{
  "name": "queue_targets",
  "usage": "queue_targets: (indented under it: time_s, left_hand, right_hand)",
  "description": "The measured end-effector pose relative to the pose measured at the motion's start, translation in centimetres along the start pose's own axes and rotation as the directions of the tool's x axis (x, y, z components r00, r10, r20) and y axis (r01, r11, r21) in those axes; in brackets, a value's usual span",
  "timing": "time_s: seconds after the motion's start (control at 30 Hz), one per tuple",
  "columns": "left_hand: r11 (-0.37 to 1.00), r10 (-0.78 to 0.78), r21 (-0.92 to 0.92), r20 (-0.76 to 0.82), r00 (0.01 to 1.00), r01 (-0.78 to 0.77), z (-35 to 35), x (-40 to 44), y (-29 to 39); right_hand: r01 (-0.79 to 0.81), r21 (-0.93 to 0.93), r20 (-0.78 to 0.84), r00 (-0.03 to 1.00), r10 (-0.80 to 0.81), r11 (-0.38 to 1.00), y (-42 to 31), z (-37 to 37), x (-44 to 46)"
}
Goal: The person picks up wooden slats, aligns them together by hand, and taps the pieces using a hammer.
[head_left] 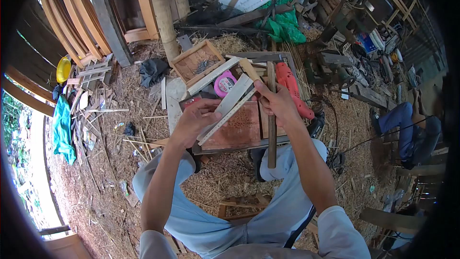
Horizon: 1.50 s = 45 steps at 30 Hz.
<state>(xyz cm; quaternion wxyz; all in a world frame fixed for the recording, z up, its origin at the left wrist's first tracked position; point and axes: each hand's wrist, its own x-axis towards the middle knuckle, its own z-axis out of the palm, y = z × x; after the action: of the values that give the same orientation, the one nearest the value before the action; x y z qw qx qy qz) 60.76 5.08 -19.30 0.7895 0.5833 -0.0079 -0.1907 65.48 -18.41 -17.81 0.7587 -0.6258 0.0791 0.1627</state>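
Note:
My left hand point(199, 117) is closed around the lower part of a flat pale strip point(232, 98), thumb lying on its face. A thin light strip with a row of dots point(227, 117) runs slanting alongside it. My right hand point(278, 100) is closed, with its fingertips at the upper end of the dotted strip. A tan wooden piece point(249, 69) lies just beyond those fingertips. A dark wooden stick point(271, 139) passes upright under my right hand; whether the hand grips it is hidden. Below both strips is a reddish-brown board point(242, 127) on the low worktable point(282, 140).
A pink tape measure point(224, 85) and a red power tool point(290, 84) lie on the worktable. An open wooden box point(203, 60) holds nails. Door frames point(76, 14) lean at the back left. Shavings cover the floor point(105, 172). Another person's leg point(400, 120) shows at right.

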Motion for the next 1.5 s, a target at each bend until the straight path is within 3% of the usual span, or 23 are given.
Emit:
queue_targets:
  time_s: [0.1,0.37,0.53,0.6,0.93,1.1,1.27,1.5]
  left_hand:
    - [0.996,0.036,0.082,0.02,0.999,-0.038,-0.1,0.0,-0.3]
    - [0.998,0.0,0.068,-0.1,0.995,0.007,-0.7,-0.2,0.1]
    - [0.998,0.003,0.064,-0.091,0.996,0.002,-1.2,-0.3,-0.1]
    - [0.997,-0.076,0.018,-0.075,0.994,0.077,-0.7,-0.6,0.2]
    - [0.995,-0.025,0.098,-0.09,0.996,0.034,-0.8,-0.4,0.2]
    - [0.996,-0.085,-0.041,-0.034,0.996,0.084,-0.5,-0.7,0.7]
    - [0.998,-0.052,-0.034,-0.098,0.994,0.048,-0.8,-0.2,-0.3]
    - [0.974,-0.14,-0.181,-0.027,0.99,0.133,-0.4,-0.7,0.9]
  right_hand:
    - [-0.009,0.022,-0.006,1.0,0.009,1.0,0.2,-0.2,0.2]
    - [-0.039,-0.014,0.06,0.997,0.039,0.999,0.6,-0.8,0.3]
    - [-0.081,0.145,0.081,0.994,0.069,0.986,-0.1,0.0,-0.4]
    - [-0.074,0.127,0.078,0.995,0.065,0.989,0.1,-0.2,-0.1]
    - [-0.044,0.076,0.116,0.993,0.035,0.996,0.4,-0.9,0.3]
    - [-0.043,0.054,0.085,0.996,0.039,0.998,0.0,-0.4,-0.2]
    - [-0.04,0.098,0.092,0.995,0.031,0.994,0.2,-0.5,-0.2]
    - [-0.013,-0.017,0.037,0.999,0.013,1.0,0.4,-0.7,0.1]
